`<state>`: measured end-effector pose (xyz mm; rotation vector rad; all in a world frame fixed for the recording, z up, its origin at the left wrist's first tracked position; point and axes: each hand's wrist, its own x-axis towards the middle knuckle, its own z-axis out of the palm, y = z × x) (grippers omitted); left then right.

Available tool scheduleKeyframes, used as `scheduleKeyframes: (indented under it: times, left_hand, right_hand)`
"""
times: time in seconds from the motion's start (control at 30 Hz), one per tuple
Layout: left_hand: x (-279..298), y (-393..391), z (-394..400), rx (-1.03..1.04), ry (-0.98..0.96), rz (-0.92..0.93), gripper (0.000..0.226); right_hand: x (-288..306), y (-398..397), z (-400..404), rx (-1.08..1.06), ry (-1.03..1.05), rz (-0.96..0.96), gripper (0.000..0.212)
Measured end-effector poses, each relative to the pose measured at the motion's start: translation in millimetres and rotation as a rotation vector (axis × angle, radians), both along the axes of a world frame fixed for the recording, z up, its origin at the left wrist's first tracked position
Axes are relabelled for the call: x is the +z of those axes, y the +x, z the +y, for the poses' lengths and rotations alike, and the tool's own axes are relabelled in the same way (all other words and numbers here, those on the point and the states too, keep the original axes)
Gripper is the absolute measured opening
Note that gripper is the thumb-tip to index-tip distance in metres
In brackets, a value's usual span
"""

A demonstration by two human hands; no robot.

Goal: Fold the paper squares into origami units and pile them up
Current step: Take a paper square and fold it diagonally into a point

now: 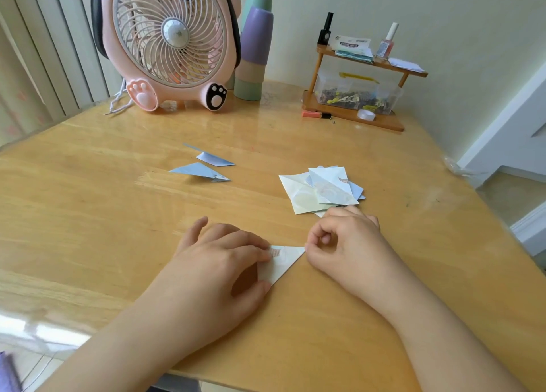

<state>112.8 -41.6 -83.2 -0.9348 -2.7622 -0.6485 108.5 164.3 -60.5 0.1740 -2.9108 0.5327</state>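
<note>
A white paper folded into a triangle (283, 263) lies flat near the front edge of the wooden table (88, 214). My left hand (218, 267) covers its left part, fingertips pressing on the top edge and thumb at the lower point. My right hand (345, 246) sits just right of it with fingers curled and the thumb tip touching the triangle's right corner. A loose pile of pale paper squares (322, 190) lies behind my right hand. Two folded bluish units (215, 158) (201, 172) rest apart at mid-table.
A pink desk fan (168, 42) and stacked pastel cups (254, 54) stand at the back. At the back right, a small wooden shelf (354, 116) holds bottles, a clear box of clips and tape. The table's right edge drops to the floor.
</note>
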Motion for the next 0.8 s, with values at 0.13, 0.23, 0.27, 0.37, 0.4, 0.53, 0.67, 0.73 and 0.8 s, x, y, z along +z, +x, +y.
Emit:
scheduleKeyframes:
  times: [0.13,0.23,0.27,0.37,0.4,0.53,0.67,0.73,0.8]
  left_hand:
    - [-2,0,-1,-0.003,0.007,-0.014,0.040]
    - [-2,0,-2,0.004,0.050,-0.081,0.045]
    - [-2,-1,-2,0.006,0.068,-0.108,0.047]
    - [0,-2,-2,0.009,0.088,-0.162,0.051]
    - [0,-2,-2,0.011,0.090,-0.171,0.053]
    - [-1,-4,-3,0.026,0.104,-0.210,0.061]
    - [7,-3,0,0.038,0.259,-0.255,0.046]
    - [10,-3,2,0.075,0.371,-0.301,0.034]
    - [13,-4,4,0.102,0.478,-0.364,0.025]
  right_hand:
    - [-2,-1,-1,-0.049,0.011,0.035,0.025]
    - [-3,-2,-1,-0.059,0.021,0.063,0.023]
    - [-3,-2,0,-0.044,-0.012,0.065,0.021]
    - [2,2,3,0.061,-0.226,-0.044,0.009]
    - [3,3,3,0.094,-0.242,-0.106,0.012]
    - [3,4,0,0.143,-0.189,-0.228,0.023]
    - [6,7,-3,0.132,-0.344,-0.188,0.015]
    - [8,7,-6,0.139,-0.489,-0.166,0.014]
    - [9,7,-9,0.158,-0.626,-0.152,0.013]
